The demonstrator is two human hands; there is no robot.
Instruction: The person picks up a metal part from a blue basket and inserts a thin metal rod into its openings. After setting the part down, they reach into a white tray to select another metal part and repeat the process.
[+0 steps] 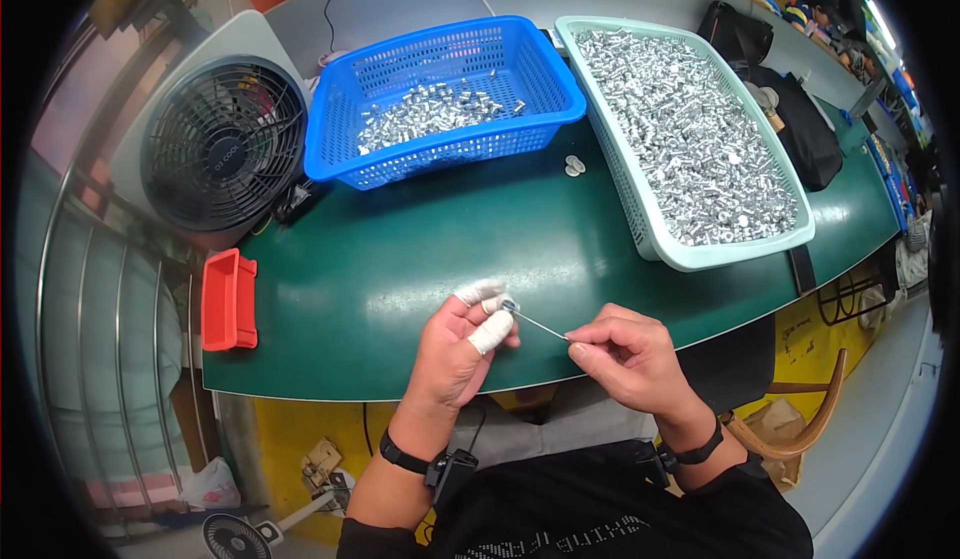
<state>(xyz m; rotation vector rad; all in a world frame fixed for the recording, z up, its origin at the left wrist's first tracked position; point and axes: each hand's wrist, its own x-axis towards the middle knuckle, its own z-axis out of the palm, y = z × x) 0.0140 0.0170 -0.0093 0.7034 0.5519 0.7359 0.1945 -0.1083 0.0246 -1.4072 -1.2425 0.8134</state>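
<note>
- Left hand [455,347]: fingers (some in white covers [489,333]) pinch a small metal piece [509,306] over the desk [330,299], by its near edge.
- Right hand [635,357]: fingers pinch a thin rod [541,326] reaching that piece.

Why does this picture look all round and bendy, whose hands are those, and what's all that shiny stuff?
There's no robot here, just a person's own two hands. A wide fisheye camera on the person's head looks down, and its lens makes straight edges curve.

The left hand, with white coverings on some fingers, holds a small, dark greyish piece. The right hand pinches a thin, silvery rod that reaches to that piece.

On the shiny dark-green table sit a blue plastic basket, a bigger pale-green plastic basket and, at the left, a small red plastic box. The shiny stuff is lots of small, silvery metal pieces, heaped in both baskets. They're too tiny to tell exactly what they are.
</note>
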